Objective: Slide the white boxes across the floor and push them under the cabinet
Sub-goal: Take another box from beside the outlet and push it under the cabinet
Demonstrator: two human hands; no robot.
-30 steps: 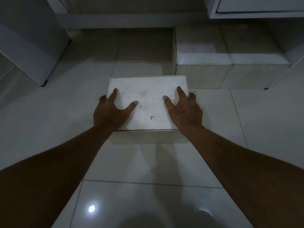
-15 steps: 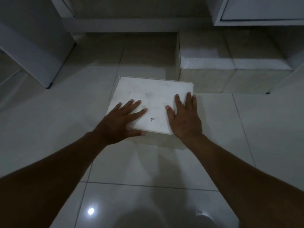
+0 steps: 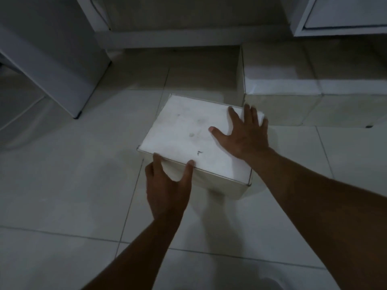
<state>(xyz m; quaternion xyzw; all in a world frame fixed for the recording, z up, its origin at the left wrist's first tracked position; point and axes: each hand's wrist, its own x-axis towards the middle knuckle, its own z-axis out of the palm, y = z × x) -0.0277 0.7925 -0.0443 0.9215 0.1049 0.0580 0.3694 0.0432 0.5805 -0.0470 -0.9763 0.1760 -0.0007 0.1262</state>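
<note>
Your right hand [image 3: 243, 135] lies flat on the white box [image 3: 188, 139], left hand [image 3: 167, 185] spread against its near edge; box skewed on the floor [image 3: 62, 185]; square it, then push low under the cabinet [image 3: 167, 38]

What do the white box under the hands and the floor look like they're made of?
White box: likely matte cardboard or paper-covered board, with smudged top and crisp folded edges; uncertain in dim light. Floor: glossy pale ceramic tile, judging by grout lines and soft reflections.
</note>
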